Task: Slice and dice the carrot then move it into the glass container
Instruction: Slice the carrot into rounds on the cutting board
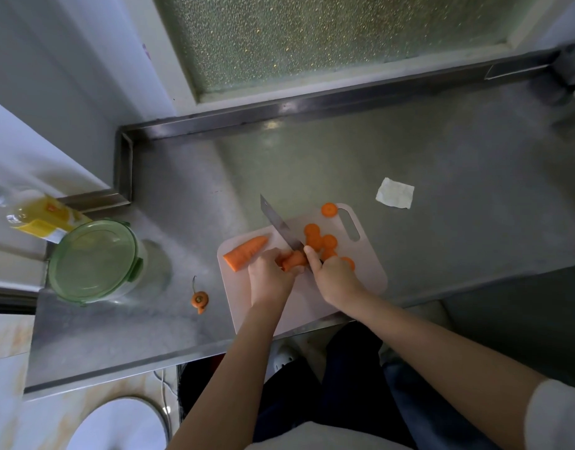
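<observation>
I note the glass container [94, 259], lidded, at the tabletop's [442, 157] left edge, contents indiscernible. Left hand [269, 277] grips carrot piece [294, 260]; right hand [334, 277] grips knife [279, 224] over cutting board [367, 254].

Bare forearms [256, 345], pale sleeve [555, 417] (greyish white) at the right elbow, dark trousers [344, 378].

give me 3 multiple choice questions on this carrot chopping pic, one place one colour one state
1. Where is the carrot top? A on the cutting board B on the counter left of the board C in the glass container
2. The container's lid is: A green B red C white
3. The knife is: A lying on the counter B gripped by the right hand C in the container
Answers: 1 B, it lies on steel between container and board; 2 A, plainly green; 3 B, fingers curl round its handle, the left hand holding the carrot piece.
</observation>
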`<state>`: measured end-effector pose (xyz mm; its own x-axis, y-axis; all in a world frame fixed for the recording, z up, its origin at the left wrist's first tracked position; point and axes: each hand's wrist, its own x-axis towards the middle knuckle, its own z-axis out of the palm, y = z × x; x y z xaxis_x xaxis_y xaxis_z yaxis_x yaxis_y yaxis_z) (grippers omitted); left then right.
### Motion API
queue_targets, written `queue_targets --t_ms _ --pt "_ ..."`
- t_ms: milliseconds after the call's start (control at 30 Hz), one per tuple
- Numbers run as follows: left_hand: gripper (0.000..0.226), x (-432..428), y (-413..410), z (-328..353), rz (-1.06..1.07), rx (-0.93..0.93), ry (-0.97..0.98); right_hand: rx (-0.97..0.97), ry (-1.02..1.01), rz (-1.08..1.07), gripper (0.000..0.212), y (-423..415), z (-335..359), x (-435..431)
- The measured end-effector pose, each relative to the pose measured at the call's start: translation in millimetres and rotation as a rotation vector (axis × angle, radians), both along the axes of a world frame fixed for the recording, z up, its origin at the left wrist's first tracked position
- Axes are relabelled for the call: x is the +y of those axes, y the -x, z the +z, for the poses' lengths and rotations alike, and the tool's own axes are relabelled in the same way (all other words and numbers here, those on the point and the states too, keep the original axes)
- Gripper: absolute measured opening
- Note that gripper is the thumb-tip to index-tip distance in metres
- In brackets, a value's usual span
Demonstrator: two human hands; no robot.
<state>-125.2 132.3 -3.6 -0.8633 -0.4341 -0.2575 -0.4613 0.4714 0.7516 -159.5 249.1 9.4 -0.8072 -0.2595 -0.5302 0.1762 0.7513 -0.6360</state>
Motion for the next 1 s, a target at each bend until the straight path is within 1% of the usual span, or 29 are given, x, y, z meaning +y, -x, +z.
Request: queue_targets --t_ms 100,133,200,267,300,333,400,500,733,1000 --pt "0.020 0.9 -0.4 -1.2 0.024 -0.001 -0.021 -0.111 0.048 -0.169 0.046 5.2 1.2 -0.4" --pt "0.020 1.0 -0.7 -1.7 0.034 -0.003 -0.033 -0.142 0.046 -0.190 0.047 8.5 -0.5 1.3" --pt "0.020 1.3 -0.8 -3.1 0.049 -0.007 -0.054 -0.147 -0.034 -0.114 0.050 12.6 -1.2 5.0" --pt "0.019 1.5 -0.8 -4.6 0.058 -0.004 -0.061 -0.144 0.011 -0.087 0.040 15.1 -0.2 7.1" --pt "0.019 1.5 -0.8 -5.8 0.061 -0.005 -0.063 -0.130 0.027 -0.047 0.046 15.3 0.5 6.9" --pt "0.019 1.4 -0.6 -6.8 0.065 -0.007 -0.068 -0.102 0.059 -0.059 0.055 15.6 -0.5 5.8" --pt "0.021 1.1 -0.4 -8.1 0.077 -0.003 -0.075 -0.048 0.094 -0.144 0.063 16.6 -3.0 6.7" --pt "0.027 1.4 -0.3 -8.2 0.086 0.004 -0.067 -0.023 0.118 -0.172 0.061 17.3 2.1 10.4" --pt "0.027 3.4 -0.8 -3.0 0.094 0.003 -0.048 -0.053 0.134 -0.171 0.062 14.5 7.4 14.0" --pt "0.027 2.1 -1.3 -2.2 0.093 0.004 -0.045 -0.073 0.089 -0.161 0.064 13.0 4.5 12.9"
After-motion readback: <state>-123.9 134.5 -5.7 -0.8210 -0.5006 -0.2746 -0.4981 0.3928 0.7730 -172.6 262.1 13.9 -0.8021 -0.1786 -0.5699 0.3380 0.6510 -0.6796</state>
